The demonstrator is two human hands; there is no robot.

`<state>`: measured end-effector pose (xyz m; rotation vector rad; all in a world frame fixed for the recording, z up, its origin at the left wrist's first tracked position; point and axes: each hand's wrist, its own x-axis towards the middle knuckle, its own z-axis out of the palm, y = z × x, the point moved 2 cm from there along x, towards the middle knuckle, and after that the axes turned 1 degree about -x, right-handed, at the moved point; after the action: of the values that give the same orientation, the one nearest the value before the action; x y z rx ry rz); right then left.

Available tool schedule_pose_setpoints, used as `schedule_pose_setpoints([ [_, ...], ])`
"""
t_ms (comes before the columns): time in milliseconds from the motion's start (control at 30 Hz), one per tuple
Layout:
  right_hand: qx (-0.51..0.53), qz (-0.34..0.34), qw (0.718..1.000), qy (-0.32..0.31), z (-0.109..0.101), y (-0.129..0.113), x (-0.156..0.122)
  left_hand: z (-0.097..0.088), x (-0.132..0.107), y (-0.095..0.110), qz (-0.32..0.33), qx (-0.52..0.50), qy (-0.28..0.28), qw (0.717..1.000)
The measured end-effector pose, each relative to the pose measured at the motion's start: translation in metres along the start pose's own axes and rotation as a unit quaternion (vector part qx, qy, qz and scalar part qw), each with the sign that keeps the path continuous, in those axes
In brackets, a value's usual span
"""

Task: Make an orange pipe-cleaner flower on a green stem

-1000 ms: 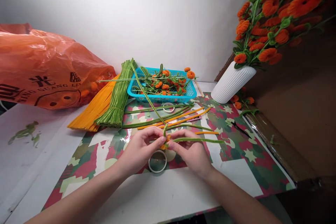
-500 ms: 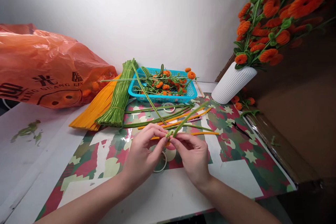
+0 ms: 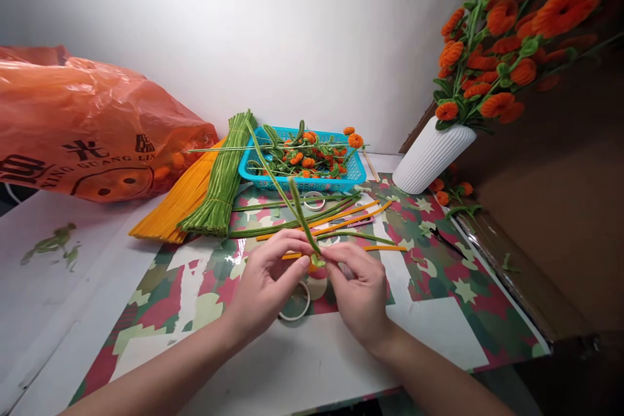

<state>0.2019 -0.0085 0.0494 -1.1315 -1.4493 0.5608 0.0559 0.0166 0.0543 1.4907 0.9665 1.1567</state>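
Note:
Just above the table, my left hand (image 3: 273,279) and my right hand (image 3: 359,289) meet at their fingertips. My right thumb and forefinger pinch a small green-and-orange piece (image 3: 316,262), partly hidden by the fingers. From it a green pipe cleaner (image 3: 302,214) sticks up, leaning left. My left fingers are curled close against the pipe cleaner's lower end, with the thumb beside the small piece. A white ring (image 3: 306,305) lies under my hands. Loose green and orange pipe cleaners (image 3: 385,248) lie just beyond them.
A blue basket (image 3: 302,185) of pipe-cleaner flowers stands at the back. Green (image 3: 219,182) and orange (image 3: 170,201) bundles lie left of it, near an orange plastic bag (image 3: 97,117). To the right are a white vase (image 3: 431,156) of orange flowers and a dark tool (image 3: 447,242).
The green pipe cleaner has swung from leaning right to leaning left. My left thumb and forefinger have loosened a little from the small piece, which my right fingers still hold.

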Motion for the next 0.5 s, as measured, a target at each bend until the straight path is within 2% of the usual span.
schedule_pose_setpoints([
  [100,-0.015,-0.016,1.000,0.003,-0.0013,-0.0008,0.0003,-0.0007,0.0015,-0.0028,-0.083,-0.080,-0.029,0.993],
  [200,-0.025,-0.044,0.999,-0.012,-0.0005,-0.0018,-0.0005,-0.0016,0.0018,-0.0037,-0.180,-0.117,-0.016,0.977],
  [267,-0.036,-0.055,0.998,-0.017,0.0003,-0.0021,-0.0012,-0.0020,0.0020,-0.0031,-0.221,-0.120,-0.005,0.968],
  [400,-0.044,-0.050,0.997,-0.034,0.0021,-0.0008,-0.0019,-0.0021,0.0028,-0.0042,-0.254,-0.125,-0.016,0.959],
  [500,-0.036,-0.016,0.999,-0.021,0.0013,0.0014,-0.0009,-0.0016,0.0030,-0.0046,-0.223,-0.137,-0.048,0.964],
])
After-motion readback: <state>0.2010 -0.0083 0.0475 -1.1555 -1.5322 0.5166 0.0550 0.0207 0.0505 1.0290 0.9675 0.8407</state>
